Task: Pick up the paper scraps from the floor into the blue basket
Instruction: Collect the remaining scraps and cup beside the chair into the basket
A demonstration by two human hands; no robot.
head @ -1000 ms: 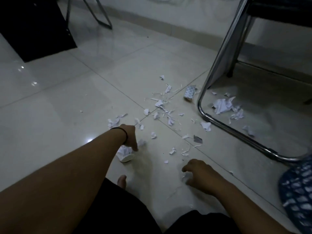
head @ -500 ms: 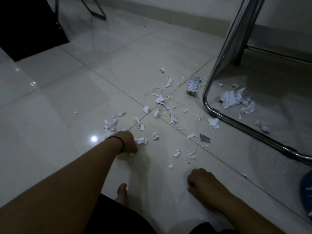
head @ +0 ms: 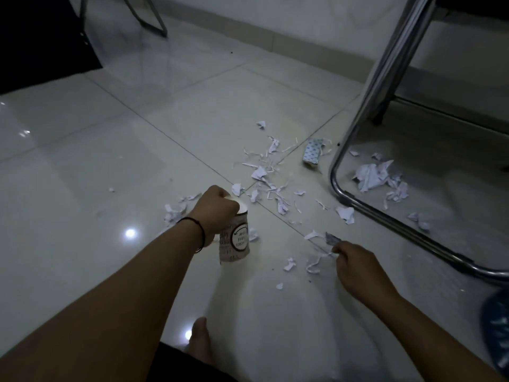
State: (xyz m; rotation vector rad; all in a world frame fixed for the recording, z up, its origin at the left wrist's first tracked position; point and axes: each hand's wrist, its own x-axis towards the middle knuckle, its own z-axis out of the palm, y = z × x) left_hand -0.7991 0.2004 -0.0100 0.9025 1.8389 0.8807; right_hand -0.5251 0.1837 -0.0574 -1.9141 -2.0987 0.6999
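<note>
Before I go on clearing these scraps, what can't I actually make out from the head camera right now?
- Blue basket: cut off by the right edge of the head view; its contents can't be seen.
- Paper cup: the left hand covers its upper end.
- Right hand: fingertips meet a grey scrap; dim light blurs the contact.
- Patterned wrapper: print too small to read.

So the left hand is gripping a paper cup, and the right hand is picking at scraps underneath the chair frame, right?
Not quite. The left hand does grip the paper cup, but the head view shows the right hand pinching a scrap on the open floor, in front of the chair frame, not underneath it.
</note>
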